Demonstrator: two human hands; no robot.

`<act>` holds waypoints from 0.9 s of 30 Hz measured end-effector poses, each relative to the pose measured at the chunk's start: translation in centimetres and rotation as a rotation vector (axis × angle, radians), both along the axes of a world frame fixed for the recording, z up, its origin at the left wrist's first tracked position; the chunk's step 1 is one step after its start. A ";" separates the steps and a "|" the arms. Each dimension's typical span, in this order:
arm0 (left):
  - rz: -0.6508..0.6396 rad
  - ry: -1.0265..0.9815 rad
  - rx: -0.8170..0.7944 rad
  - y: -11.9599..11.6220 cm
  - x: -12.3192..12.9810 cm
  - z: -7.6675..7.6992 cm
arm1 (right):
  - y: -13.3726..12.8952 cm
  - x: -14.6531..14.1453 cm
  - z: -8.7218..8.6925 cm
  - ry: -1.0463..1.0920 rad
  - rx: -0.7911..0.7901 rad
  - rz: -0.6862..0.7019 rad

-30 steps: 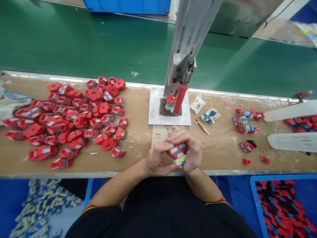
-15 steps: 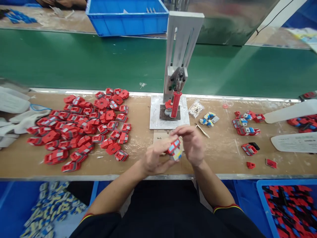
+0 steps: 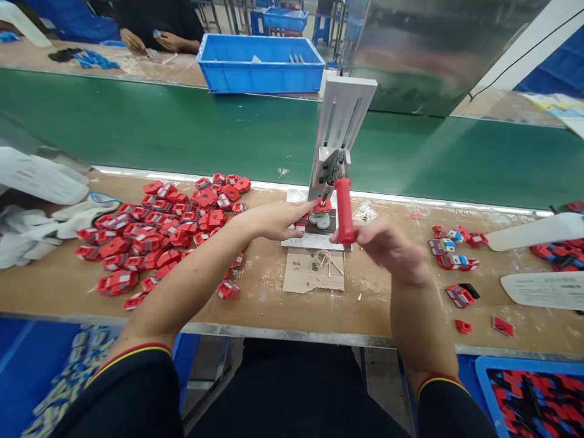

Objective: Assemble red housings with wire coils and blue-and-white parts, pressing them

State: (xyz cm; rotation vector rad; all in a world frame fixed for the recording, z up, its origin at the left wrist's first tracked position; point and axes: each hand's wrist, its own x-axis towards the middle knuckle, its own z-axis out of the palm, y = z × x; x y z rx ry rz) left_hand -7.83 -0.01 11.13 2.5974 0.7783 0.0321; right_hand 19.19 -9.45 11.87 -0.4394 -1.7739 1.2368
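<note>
A small hand press (image 3: pixel 340 131) stands on a white base plate (image 3: pixel 294 240) in the middle of the bench. My right hand (image 3: pixel 387 249) grips the lower end of its red lever handle (image 3: pixel 344 210). My left hand (image 3: pixel 276 219) reaches to the press bed and holds a red toy part (image 3: pixel 322 208) in place there under the ram. To the left a big heap of red toy car bodies (image 3: pixel 155 234) lies on the bench.
A green conveyor belt (image 3: pixel 182 131) runs behind the bench, with a blue bin (image 3: pixel 260 64) beyond it and another person's hands at the far left. Assembled red and blue pieces (image 3: pixel 454 249) lie right of the press. A blue crate (image 3: pixel 533 395) of parts sits low right.
Both hands held a red and blue toy piece together near the bench edge. Now the left hand has carried it to the press bed and the right hand has taken the lever.
</note>
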 end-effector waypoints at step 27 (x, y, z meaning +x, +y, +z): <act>0.347 -0.850 -0.294 -1.6 -3.4 -4.0 | 11.9 8.4 -7.1 -0.455 -0.119 -0.726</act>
